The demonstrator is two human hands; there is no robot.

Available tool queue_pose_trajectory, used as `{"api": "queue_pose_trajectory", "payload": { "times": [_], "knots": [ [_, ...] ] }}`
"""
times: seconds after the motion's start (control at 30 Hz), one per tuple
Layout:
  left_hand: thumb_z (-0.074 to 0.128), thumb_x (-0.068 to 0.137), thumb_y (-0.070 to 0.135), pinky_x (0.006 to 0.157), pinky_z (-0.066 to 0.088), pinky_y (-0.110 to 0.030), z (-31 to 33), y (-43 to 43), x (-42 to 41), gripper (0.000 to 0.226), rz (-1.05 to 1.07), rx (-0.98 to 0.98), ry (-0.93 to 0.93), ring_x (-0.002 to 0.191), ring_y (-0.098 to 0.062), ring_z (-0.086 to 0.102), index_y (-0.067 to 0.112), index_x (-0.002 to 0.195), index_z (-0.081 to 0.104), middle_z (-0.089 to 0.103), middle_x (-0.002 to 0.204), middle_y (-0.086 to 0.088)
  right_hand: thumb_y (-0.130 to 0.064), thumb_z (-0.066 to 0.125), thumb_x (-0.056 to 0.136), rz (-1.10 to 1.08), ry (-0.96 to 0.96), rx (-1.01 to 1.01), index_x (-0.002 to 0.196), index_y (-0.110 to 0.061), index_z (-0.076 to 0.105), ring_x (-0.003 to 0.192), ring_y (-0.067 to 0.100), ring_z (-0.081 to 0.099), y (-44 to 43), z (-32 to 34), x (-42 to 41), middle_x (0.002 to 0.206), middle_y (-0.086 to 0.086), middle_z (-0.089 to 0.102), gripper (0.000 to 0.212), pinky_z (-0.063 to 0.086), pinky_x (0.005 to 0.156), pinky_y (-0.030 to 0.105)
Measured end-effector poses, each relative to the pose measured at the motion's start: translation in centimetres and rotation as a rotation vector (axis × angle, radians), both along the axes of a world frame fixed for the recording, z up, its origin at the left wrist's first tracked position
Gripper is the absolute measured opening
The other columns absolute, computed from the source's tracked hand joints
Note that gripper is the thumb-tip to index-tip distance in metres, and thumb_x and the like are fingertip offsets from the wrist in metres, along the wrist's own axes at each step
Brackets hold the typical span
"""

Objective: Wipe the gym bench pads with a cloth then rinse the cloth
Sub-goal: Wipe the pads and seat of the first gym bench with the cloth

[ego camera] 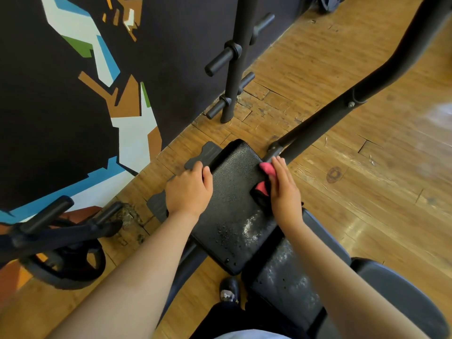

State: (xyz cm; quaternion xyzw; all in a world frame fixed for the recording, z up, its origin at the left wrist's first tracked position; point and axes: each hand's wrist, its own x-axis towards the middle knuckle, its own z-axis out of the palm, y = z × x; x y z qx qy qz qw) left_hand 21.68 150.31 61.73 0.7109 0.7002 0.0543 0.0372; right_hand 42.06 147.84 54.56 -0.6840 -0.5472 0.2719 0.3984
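A black padded bench seat (234, 192) lies below me, wet with droplets and a pale foamy streak near its lower part. My left hand (189, 189) grips the pad's left edge, thumb on top. My right hand (283, 189) presses a pink and black cloth (263, 185) flat against the pad's right edge. A second black pad (286, 277), also streaked with pale residue, continues toward me.
A black frame tube (325, 118) rises from the bench's far end to the upper right. A plate rack post with pegs (232, 62) stands by the painted wall. A weight plate (66, 263) hangs at lower left. Wooden floor (367, 192) lies all round. My shoe (228, 291) is below the pad.
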Motion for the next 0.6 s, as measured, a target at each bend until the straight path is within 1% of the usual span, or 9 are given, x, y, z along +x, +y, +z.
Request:
{"api": "queue_pose_trajectory", "payload": {
  "times": [0.07,0.13,0.23,0.33,0.47,0.53,0.6],
  "knots": [
    [0.027,0.104,0.036,0.047,0.044,-0.028,0.0,0.0,0.0,0.037,-0.001,-0.002,0.001,0.051,-0.021,0.054,0.016,0.089,0.055,0.057,0.062,-0.002,-0.017,0.044,0.102,-0.012,0.015,0.001,0.144,-0.016,0.042,0.141,0.012,0.025,-0.7,-0.1,-0.3,0.153,0.000,0.031,0.042,0.019,0.118,0.031],
    [0.027,0.104,0.036,0.046,0.042,-0.027,0.0,0.0,0.0,0.038,-0.003,0.003,0.007,0.051,-0.020,0.054,0.016,0.089,0.055,0.057,0.062,-0.002,-0.013,0.044,0.102,0.018,-0.038,0.023,0.146,-0.017,0.039,0.143,0.010,0.017,-2.7,-0.6,-0.9,0.153,-0.007,0.024,0.044,0.015,0.120,0.035],
    [0.027,0.104,0.035,0.045,0.041,-0.028,-0.1,0.0,-0.1,0.038,-0.007,0.004,0.005,0.050,-0.021,0.053,0.015,0.087,0.055,0.056,0.061,-0.002,-0.007,0.046,0.100,0.072,-0.058,0.035,0.146,-0.018,0.038,0.146,0.008,0.014,-5.1,-1.5,-1.2,0.154,-0.008,0.022,0.048,0.014,0.120,0.033],
    [0.028,0.104,0.035,0.045,0.043,-0.028,-0.1,0.0,0.0,0.038,-0.006,0.006,-0.008,0.049,-0.021,0.053,0.015,0.086,0.055,0.056,0.061,-0.003,-0.007,0.046,0.100,0.067,-0.056,0.030,0.146,-0.015,0.039,0.146,0.010,0.014,-3.7,-1.2,-0.2,0.154,-0.007,0.022,0.047,0.010,0.120,0.031],
    [0.027,0.104,0.034,0.043,0.034,-0.025,-0.3,0.1,-0.1,0.038,-0.013,0.012,-0.009,0.047,-0.021,0.049,0.014,0.085,0.053,0.055,0.060,-0.004,-0.011,0.040,0.103,-0.046,-0.016,-0.013,0.145,-0.012,0.039,0.139,0.007,0.014,-1.6,-0.5,-0.1,0.154,0.000,0.027,0.042,0.014,0.120,0.036],
    [0.027,0.104,0.034,0.043,0.035,-0.025,-0.4,0.1,-0.2,0.038,-0.013,0.011,-0.014,0.047,-0.021,0.049,0.014,0.087,0.054,0.055,0.060,-0.004,-0.011,0.039,0.103,-0.054,-0.002,-0.021,0.147,-0.015,0.037,0.141,0.007,0.011,-2.5,-0.6,-0.5,0.154,-0.004,0.023,0.044,0.011,0.120,0.035],
    [0.026,0.103,0.034,0.043,0.034,-0.025,-0.4,0.0,-0.2,0.039,-0.016,0.018,-0.018,0.046,-0.021,0.048,0.013,0.087,0.054,0.055,0.060,-0.004,-0.007,0.043,0.101,-0.022,-0.029,-0.009,0.148,-0.017,0.034,0.145,0.007,0.010,-4.5,-0.9,-1.2,0.154,-0.010,0.015,0.048,0.008,0.120,0.029]
  ]
}}
